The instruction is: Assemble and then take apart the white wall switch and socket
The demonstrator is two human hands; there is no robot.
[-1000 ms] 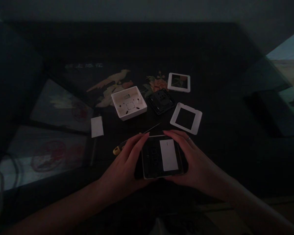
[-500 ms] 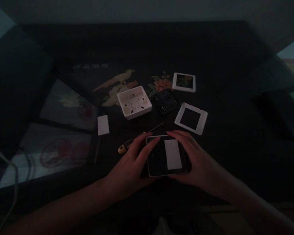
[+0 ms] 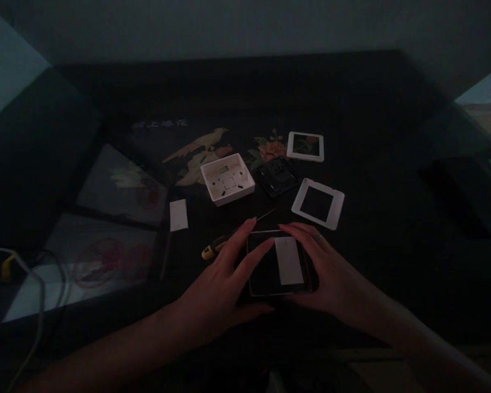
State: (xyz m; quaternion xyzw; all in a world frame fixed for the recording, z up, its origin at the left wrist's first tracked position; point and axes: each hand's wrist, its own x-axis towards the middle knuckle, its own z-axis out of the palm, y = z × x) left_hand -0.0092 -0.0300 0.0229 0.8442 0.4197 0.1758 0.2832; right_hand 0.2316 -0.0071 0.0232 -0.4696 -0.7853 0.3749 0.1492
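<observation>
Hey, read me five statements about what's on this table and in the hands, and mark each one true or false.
1. The right hand holds the dark square unit. True.
2. The white box lies open side down. False: the white box has its open side up.
3. The loose white panel lies left of that box. True.
4. The left hand wears a ring. False: the ring is on the right hand.
5. The screwdriver is beside the left hand. True.
</observation>
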